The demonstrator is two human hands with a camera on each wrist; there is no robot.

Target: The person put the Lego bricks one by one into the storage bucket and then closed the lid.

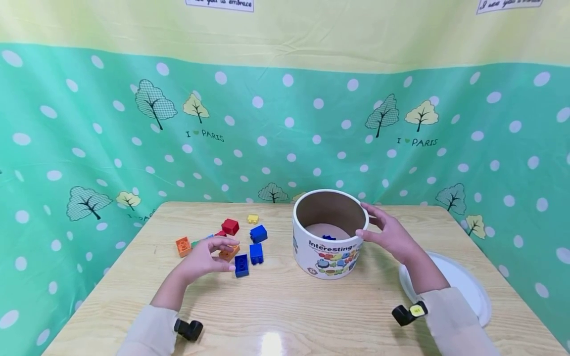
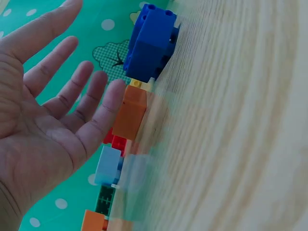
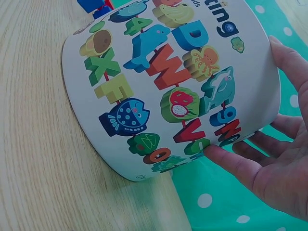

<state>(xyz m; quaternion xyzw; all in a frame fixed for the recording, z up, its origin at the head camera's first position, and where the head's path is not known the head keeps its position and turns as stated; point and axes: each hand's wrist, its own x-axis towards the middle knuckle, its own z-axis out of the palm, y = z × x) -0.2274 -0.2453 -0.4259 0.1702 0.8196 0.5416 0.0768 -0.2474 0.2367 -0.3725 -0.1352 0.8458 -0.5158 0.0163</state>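
My left hand (image 1: 202, 259) is held low over a group of toy building blocks, fingers spread, nothing between them. Just past its thumb lies a blue block (image 1: 242, 267), hollow side showing. An orange block (image 1: 230, 252) sits beneath the fingertips, with another blue block (image 1: 256, 253) beside it. In the left wrist view the palm faces the row of blocks, a blue block (image 2: 151, 43) foremost. My right hand (image 1: 392, 235) rests on the right side of a white round bucket (image 1: 329, 257), thumb and fingers spread along its rim. Inside the bucket lies something blue (image 1: 328, 238).
A white round lid (image 1: 467, 291) lies beneath my right forearm. Toward the back are a red block (image 1: 230, 227), a yellow block (image 1: 253, 218) and a blue block (image 1: 258, 234); another orange block (image 1: 183, 246) lies at left. A dotted curtain (image 1: 285, 123) hangs behind the table (image 1: 311, 316).
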